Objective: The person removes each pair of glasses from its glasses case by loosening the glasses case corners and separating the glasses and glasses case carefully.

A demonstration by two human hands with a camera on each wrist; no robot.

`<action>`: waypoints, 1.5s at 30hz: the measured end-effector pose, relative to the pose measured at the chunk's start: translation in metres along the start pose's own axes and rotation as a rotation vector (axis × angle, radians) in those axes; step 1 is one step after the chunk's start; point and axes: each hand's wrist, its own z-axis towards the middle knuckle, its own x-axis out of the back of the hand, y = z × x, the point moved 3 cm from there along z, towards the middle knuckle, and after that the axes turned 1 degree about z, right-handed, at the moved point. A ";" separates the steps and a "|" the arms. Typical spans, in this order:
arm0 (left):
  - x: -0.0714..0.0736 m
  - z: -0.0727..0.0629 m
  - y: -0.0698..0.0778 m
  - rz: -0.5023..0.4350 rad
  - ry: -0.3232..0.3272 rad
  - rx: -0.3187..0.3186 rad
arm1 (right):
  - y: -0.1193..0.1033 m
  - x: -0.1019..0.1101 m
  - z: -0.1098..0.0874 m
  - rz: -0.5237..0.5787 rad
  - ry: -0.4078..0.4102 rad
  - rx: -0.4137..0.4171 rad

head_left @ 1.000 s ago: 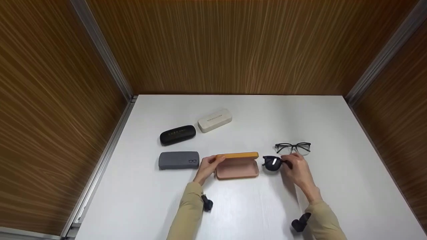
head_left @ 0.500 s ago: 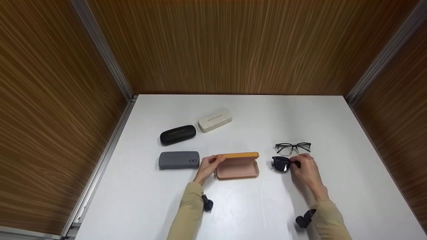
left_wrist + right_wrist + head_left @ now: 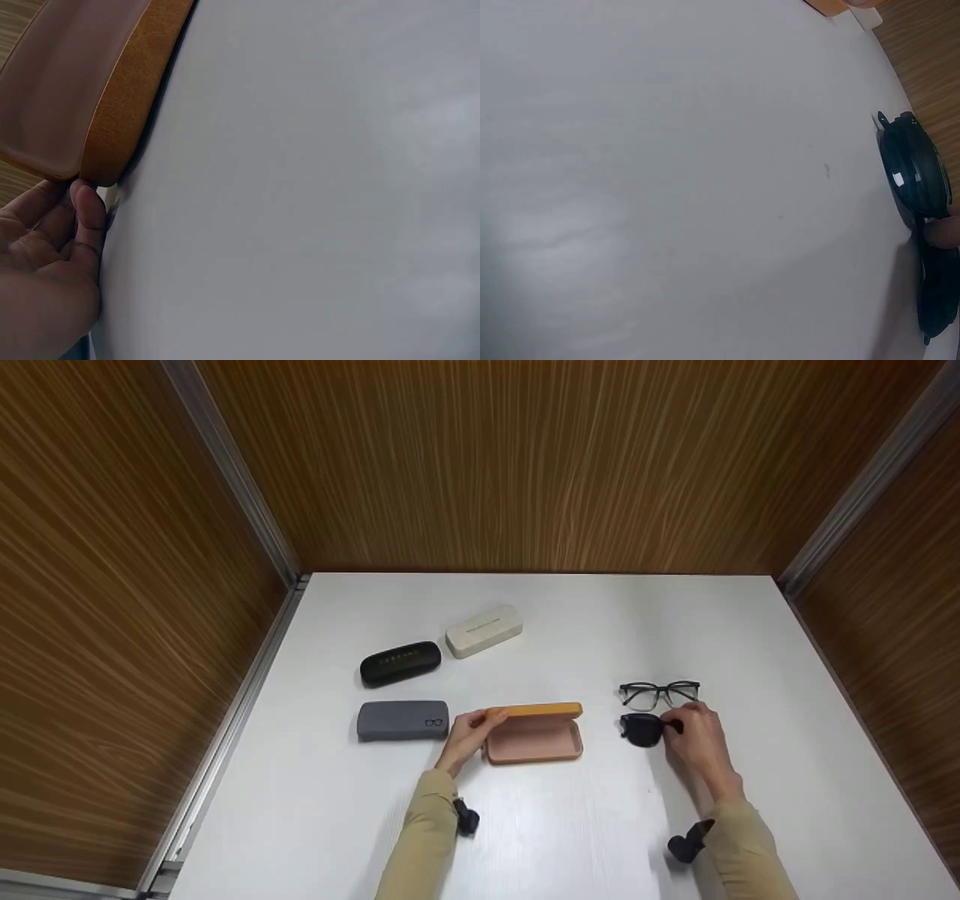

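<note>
I am watching the right hand (image 3: 701,739) sliding toward the right side of the scene, taking the dark sunglasses (image 3: 641,730) with it. A second ago these were sitting just beside the right end of the orange case (image 3: 534,710); now a wider gap is separating the two, and the sunglasses are lying directly on the near side of the clear glasses (image 3: 660,688). The right hand's fingers are pinching the sunglasses around the bridge, and I am finding one lens mostly hidden behind them in the head view. I cannot tell whether the frame is touching the white table (image 3: 555,832).

On the left, nothing is changing that I can see: the left hand (image 3: 463,739) is keeping its thumb and fingers closed on the left end of the orange case, whose lid is standing raised over a pink lining. The grey case (image 3: 402,720), black case (image 3: 400,664) and white case (image 3: 484,631) are staying where they were, farther left and far.
</note>
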 end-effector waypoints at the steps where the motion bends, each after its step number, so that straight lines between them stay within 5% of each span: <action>1: 0.000 0.000 0.000 0.000 -0.002 -0.003 | 0.001 0.001 0.001 -0.003 -0.009 -0.005; 9: 0.001 0.000 0.000 -0.016 -0.001 -0.012 | 0.005 0.001 0.005 -0.001 -0.079 -0.050; 23: 0.001 -0.001 0.000 -0.033 0.002 -0.011 | 0.004 0.000 0.007 -0.009 -0.055 0.011; 34: -0.001 -0.001 0.003 -0.011 0.008 0.006 | -0.003 0.005 0.006 -0.021 -0.175 -0.063; 45: -0.002 -0.014 0.022 -0.010 0.006 0.003 | -0.025 0.000 -0.002 0.119 -0.186 -0.095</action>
